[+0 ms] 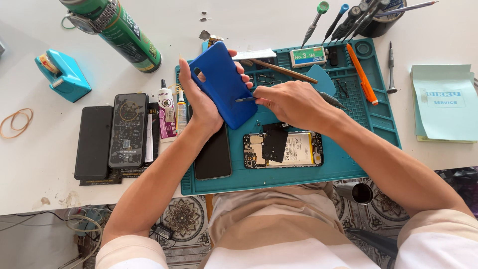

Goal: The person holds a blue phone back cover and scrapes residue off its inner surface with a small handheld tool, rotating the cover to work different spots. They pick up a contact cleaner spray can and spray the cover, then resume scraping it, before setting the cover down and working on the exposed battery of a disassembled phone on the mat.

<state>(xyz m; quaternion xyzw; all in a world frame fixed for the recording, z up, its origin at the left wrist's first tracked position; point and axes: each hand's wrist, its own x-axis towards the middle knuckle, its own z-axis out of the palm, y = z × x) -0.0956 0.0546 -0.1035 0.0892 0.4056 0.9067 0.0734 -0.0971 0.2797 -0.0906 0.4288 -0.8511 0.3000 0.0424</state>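
Observation:
My left hand [199, 97] holds a blue phone back cover [224, 84] tilted above a teal work mat [348, 164]. My right hand [294, 102] grips a thin metal tool [245, 99] whose tip touches the cover's right edge. Below the hands an opened phone [284, 149] lies on the mat with its battery and circuit board showing and a black plate resting on it. A black phone screen [213, 154] lies face up on the mat under my left wrist.
Black phones and boxed screens [117, 137] and small glue tubes [167, 112] lie left of the mat. A green spray can [119, 30], a teal tape dispenser [62, 74], a cup of screwdrivers [373, 17], an orange pen [362, 74] and pale green paper pads [444, 102] surround it.

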